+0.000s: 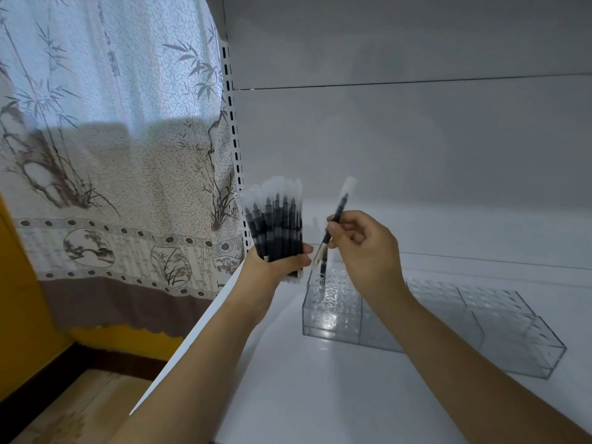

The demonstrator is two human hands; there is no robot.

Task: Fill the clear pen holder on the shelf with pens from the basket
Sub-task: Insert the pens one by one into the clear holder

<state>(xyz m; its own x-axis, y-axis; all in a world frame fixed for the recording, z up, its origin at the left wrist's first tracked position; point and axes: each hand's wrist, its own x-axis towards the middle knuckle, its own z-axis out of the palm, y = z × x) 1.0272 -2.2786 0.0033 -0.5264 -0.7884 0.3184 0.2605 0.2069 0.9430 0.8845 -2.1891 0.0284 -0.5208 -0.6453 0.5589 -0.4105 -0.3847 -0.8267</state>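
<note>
Bare forearms reach in from below over the white shelf (pixel 320 395), whose flat top carries the clear pen holder (pixel 448 325). That holder is a long transparent box split into compartments, lying on the shelf under and just beyond the right wrist. One pen (pixel 323 273) already stands in its far left corner. To the holder's left, past the shelf edge, hangs a curtain (pixel 105 155) printed with bamboo. Above the holder's left end, the left hand (pixel 277 267) clenches a bundle of black pens (pixel 275 225) upright, their clear caps uppermost. Beside it, the right hand (pixel 365 248) pinches a single pen (pixel 333 225) between fingertips, tilted, its lower tip just above the holder's corner.
</note>
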